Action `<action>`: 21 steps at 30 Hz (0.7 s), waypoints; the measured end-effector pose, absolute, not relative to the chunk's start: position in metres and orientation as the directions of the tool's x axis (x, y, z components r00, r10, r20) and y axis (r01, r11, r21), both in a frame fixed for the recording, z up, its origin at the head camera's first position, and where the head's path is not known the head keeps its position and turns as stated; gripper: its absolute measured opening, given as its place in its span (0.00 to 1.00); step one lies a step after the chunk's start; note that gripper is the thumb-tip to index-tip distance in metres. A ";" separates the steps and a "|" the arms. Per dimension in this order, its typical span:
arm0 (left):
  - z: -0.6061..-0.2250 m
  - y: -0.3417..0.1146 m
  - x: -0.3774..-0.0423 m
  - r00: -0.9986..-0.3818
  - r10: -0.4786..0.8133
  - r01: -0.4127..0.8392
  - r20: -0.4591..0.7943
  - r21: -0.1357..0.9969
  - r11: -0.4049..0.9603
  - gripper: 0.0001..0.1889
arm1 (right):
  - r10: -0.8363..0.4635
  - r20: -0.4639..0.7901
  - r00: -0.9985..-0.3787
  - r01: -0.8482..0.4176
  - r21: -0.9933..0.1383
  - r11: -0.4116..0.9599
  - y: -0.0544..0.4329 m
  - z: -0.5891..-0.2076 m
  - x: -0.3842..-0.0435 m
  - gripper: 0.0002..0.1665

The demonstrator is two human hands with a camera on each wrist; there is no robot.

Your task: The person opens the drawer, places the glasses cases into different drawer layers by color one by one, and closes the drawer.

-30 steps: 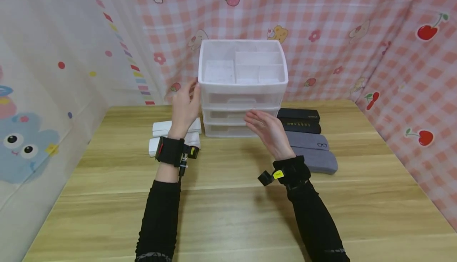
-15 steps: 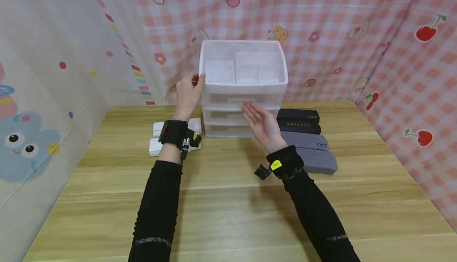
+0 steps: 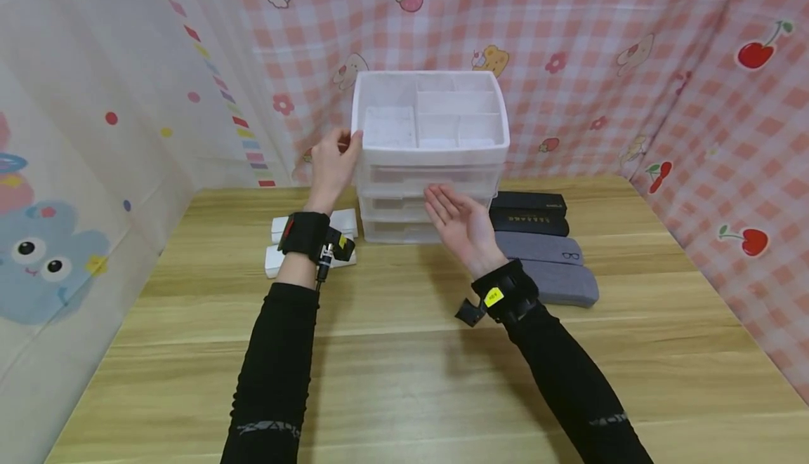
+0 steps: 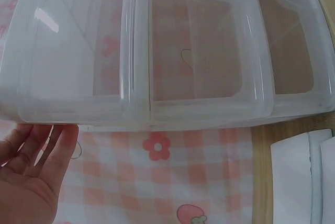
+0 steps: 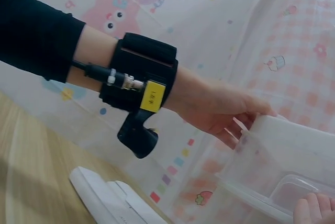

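A white, translucent plastic drawer unit (image 3: 436,158) stands at the back of the table, three drawers high with a divided tray on top. My left hand (image 3: 331,169) touches its upper left corner, the thumb on the front rim and the fingers along the side. In the left wrist view these fingertips meet the edge beside the top drawer (image 4: 78,67). My right hand (image 3: 468,232) is turned palm up, its fingers extended at the lower edge of the top drawer's front, near the moulded handle. Its fingers (image 5: 313,209) show at the handle in the right wrist view.
Two white cases (image 3: 274,260) lie left of the unit, partly hidden by my left wrist. To its right are black cases (image 3: 531,222) and grey glasses cases (image 3: 556,285) in a row. Patterned curtains (image 3: 569,22) enclose the wooden table (image 3: 392,380).
My right hand has rolled palm up and shifted slightly left along the drawer front. My left hand has moved a little up and right onto the unit's corner. The cases have not moved.
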State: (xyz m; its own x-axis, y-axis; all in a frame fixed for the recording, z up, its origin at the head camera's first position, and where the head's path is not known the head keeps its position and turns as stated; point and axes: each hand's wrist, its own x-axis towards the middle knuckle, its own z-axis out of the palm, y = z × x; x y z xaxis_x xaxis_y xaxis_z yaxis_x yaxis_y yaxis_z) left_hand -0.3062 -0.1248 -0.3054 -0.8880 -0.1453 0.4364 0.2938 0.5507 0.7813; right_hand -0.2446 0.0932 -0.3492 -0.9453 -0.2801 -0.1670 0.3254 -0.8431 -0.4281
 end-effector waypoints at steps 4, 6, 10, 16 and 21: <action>-0.304 -0.126 -0.306 -0.897 -0.137 0.281 0.420 0.783 0.555 0.19 | -0.283 -0.166 -0.945 0.327 -0.441 -0.836 0.095 -0.348 -0.237 0.28; -0.303 -0.127 -0.306 -0.906 -0.125 0.277 0.405 0.788 0.550 0.19 | -0.280 -0.169 -0.945 0.326 -0.446 -0.833 0.096 -0.347 -0.232 0.27; -0.301 -0.129 -0.306 -0.926 -0.097 0.261 0.365 0.805 0.533 0.20 | -0.276 -0.174 -0.945 0.326 -0.456 -0.828 0.097 -0.346 -0.223 0.25; -0.300 -0.133 -0.305 -0.940 -0.064 0.255 0.335 0.814 0.522 0.20 | -0.300 -0.168 -0.939 0.344 -0.455 -0.822 0.100 -0.346 -0.206 0.27; -0.301 -0.133 -0.305 -0.940 -0.053 0.262 0.338 0.810 0.525 0.20 | -0.325 -0.143 -0.935 0.352 -0.490 -0.798 0.104 -0.348 -0.191 0.29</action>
